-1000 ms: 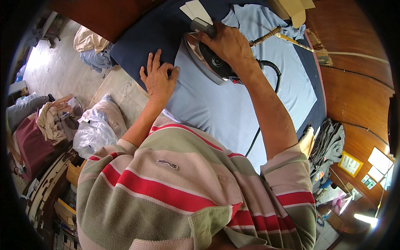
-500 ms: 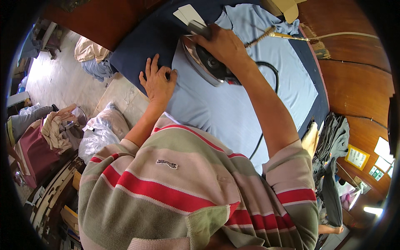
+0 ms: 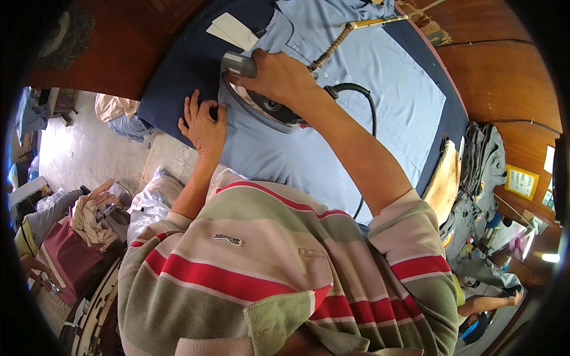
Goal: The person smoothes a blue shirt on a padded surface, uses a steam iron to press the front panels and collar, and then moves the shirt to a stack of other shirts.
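A light blue shirt (image 3: 309, 157) lies spread on a dark navy cloth-covered table (image 3: 178, 68). My right hand (image 3: 282, 77) is wrapped round the grey handle of an iron (image 3: 261, 113), which rests on the shirt near its left edge. Its black cord (image 3: 373, 115) loops to the right over the fabric. At that same left edge, my left hand (image 3: 205, 126) pinches the cloth between thumb and forefinger, the other fingers spread over the navy cover. Just what lies within the pinch is partly hidden.
White cards (image 3: 233, 31) lie beyond the iron. A cord-wrapped stick (image 3: 332, 47) crosses the shirt's far part. Dark garments (image 3: 475, 172) hang at right, near another person's arm (image 3: 490, 302). At left are a plastic-wrapped bundle (image 3: 155, 202) and a maroon bag (image 3: 65, 255).
The whole view has shifted, moving the table and both hands leftward in the picture. The iron has come slightly nearer to me along the shirt's left edge. My left hand keeps its pinch.
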A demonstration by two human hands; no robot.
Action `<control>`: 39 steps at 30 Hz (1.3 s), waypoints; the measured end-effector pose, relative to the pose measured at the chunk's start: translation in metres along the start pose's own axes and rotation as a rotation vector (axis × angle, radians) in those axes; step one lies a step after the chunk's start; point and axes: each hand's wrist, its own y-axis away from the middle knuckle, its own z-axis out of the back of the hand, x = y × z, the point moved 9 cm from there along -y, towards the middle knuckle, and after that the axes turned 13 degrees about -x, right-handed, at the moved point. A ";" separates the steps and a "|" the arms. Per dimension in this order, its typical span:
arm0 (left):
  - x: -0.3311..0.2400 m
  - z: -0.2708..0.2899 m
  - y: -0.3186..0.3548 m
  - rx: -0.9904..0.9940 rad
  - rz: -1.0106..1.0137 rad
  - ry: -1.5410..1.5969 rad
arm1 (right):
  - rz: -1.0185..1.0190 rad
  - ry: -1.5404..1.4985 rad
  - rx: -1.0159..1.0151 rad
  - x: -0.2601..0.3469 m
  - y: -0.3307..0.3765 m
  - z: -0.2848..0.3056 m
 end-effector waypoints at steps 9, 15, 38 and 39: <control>0.001 -0.002 -0.011 -0.088 0.002 0.123 | 0.023 0.011 -0.051 -0.003 -0.007 0.009; 0.004 0.001 -0.011 -0.094 0.035 0.134 | 0.017 0.036 -0.020 0.002 -0.014 0.005; -0.005 0.007 -0.013 -0.106 0.017 0.133 | -0.017 -0.053 -0.091 -0.013 -0.034 0.008; -0.005 0.007 -0.013 -0.106 0.017 0.135 | -0.015 -0.054 -0.082 -0.014 -0.035 0.006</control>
